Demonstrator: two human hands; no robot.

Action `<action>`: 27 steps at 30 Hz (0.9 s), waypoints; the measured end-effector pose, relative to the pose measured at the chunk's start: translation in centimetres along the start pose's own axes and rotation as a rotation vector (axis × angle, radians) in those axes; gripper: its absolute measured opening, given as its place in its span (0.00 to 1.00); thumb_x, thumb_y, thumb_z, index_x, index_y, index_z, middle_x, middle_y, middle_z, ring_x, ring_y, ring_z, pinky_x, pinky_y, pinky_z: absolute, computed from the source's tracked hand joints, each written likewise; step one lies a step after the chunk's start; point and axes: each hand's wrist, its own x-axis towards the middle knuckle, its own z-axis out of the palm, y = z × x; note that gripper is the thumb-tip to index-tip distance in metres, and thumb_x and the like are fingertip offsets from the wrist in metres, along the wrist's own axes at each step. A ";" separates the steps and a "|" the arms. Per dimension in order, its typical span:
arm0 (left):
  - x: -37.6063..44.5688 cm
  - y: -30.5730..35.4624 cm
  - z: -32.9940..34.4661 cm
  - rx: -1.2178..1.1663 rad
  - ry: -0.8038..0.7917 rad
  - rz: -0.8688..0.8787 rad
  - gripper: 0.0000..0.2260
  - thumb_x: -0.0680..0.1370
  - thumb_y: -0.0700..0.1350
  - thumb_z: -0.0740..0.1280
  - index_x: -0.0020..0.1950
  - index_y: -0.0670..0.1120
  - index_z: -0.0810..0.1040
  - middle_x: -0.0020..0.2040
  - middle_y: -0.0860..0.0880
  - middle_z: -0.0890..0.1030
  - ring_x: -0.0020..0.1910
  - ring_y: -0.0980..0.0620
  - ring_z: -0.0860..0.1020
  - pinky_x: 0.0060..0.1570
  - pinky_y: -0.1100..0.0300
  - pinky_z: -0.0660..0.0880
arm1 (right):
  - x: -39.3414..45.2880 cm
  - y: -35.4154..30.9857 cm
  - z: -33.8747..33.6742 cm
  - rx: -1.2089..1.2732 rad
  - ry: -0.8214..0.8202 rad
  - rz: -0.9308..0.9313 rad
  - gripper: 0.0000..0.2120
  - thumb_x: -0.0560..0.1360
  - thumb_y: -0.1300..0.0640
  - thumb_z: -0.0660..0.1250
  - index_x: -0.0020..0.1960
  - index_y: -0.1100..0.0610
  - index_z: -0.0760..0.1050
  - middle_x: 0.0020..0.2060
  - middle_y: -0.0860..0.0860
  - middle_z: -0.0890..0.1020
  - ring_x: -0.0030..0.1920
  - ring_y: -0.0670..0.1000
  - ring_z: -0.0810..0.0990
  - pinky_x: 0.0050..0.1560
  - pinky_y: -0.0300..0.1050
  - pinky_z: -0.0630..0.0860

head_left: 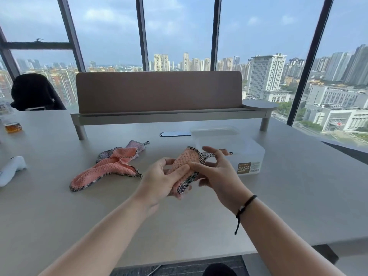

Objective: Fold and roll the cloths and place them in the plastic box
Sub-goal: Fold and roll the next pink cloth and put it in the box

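Note:
A pink waffle cloth [186, 163] with a black-and-white edge is held above the table, partly folded or rolled, between both hands. My left hand [159, 181] grips its lower left side. My right hand [216, 172] holds its right side, thumb pressed on it and fingers spread. To the left, several loose cloths [111, 166], pink and grey, lie crumpled on the table. The clear plastic box [252, 154] stands open just behind my right hand, with a bit of pink cloth showing inside.
The box's clear lid [215, 130] lies behind it. A brown desk divider [159, 92] on a raised shelf crosses the back. A white object [11, 169] and a glass of amber drink [13, 126] sit at the far left. The table's near edge is close to me.

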 end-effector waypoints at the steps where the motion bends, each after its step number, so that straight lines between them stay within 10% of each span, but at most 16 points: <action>1: 0.4 0.0 0.5 -0.023 0.018 -0.005 0.24 0.70 0.47 0.75 0.61 0.43 0.73 0.48 0.36 0.85 0.37 0.39 0.83 0.25 0.58 0.76 | 0.2 -0.1 -0.2 0.008 0.027 0.000 0.35 0.68 0.61 0.78 0.70 0.52 0.65 0.43 0.61 0.83 0.35 0.53 0.81 0.38 0.49 0.78; 8: 3.8 -0.3 4.7 -0.101 0.090 0.013 0.21 0.73 0.44 0.75 0.62 0.48 0.71 0.49 0.32 0.83 0.30 0.44 0.81 0.26 0.58 0.76 | 1.9 -1.1 -3.2 0.016 0.051 -0.078 0.40 0.72 0.69 0.73 0.72 0.39 0.61 0.40 0.63 0.79 0.40 0.59 0.82 0.49 0.59 0.82; 15: 8.1 0.2 8.9 -0.146 -0.170 -0.013 0.30 0.72 0.32 0.74 0.67 0.53 0.68 0.51 0.38 0.83 0.41 0.42 0.84 0.42 0.53 0.83 | 7.1 -4.3 -9.3 -0.266 0.115 -0.047 0.11 0.77 0.71 0.65 0.51 0.59 0.82 0.48 0.65 0.83 0.45 0.63 0.83 0.54 0.64 0.80; 27: 15.7 -1.9 9.0 0.765 0.042 0.413 0.13 0.77 0.45 0.70 0.61 0.52 0.76 0.49 0.56 0.82 0.45 0.63 0.80 0.39 0.73 0.74 | 17.4 -6.1 -15.9 -1.373 0.059 0.001 0.14 0.77 0.65 0.59 0.54 0.57 0.82 0.46 0.49 0.78 0.37 0.46 0.74 0.35 0.37 0.73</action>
